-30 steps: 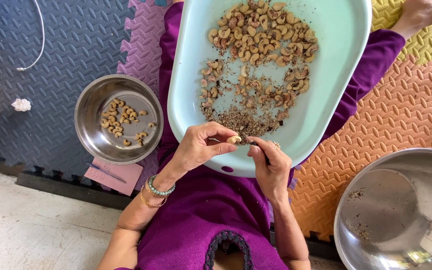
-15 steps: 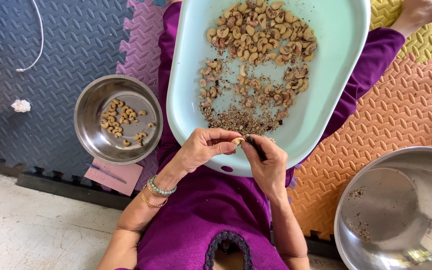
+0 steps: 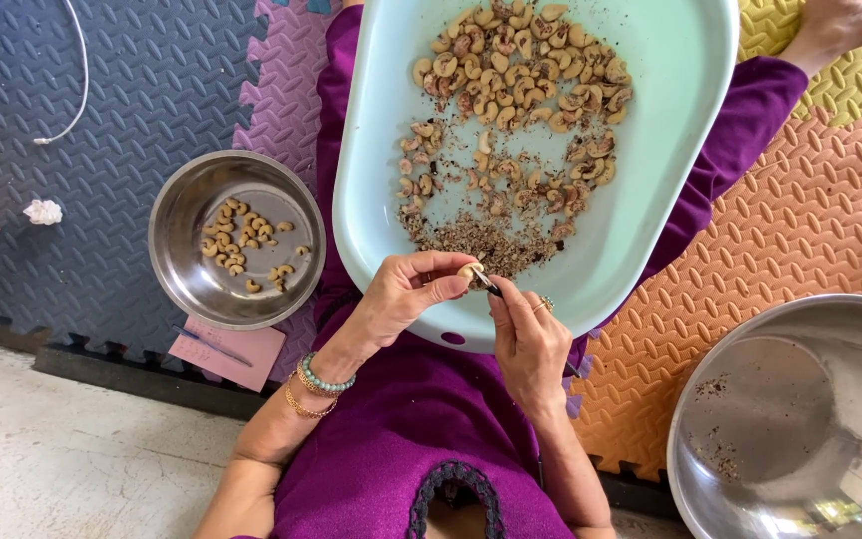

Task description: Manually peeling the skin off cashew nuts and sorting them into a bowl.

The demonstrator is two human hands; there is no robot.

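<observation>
There is only one view, from a camera on the person's head. It looks almost straight down at the lap and the floor mats (image 3: pixel 152 90). It is close: the pale green tray (image 3: pixel 670 150) fills the far middle, the left hand (image 3: pixel 396 294) and right hand (image 3: pixel 529 344) meet in the centre, and a steel bowl (image 3: pixel 236 240) lies on the left.

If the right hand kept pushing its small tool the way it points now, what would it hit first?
The right hand aims its dark tool up-left at the cashew pinched in the left hand. It would meet that nut first; they look already touching, though depth is unclear.
</observation>
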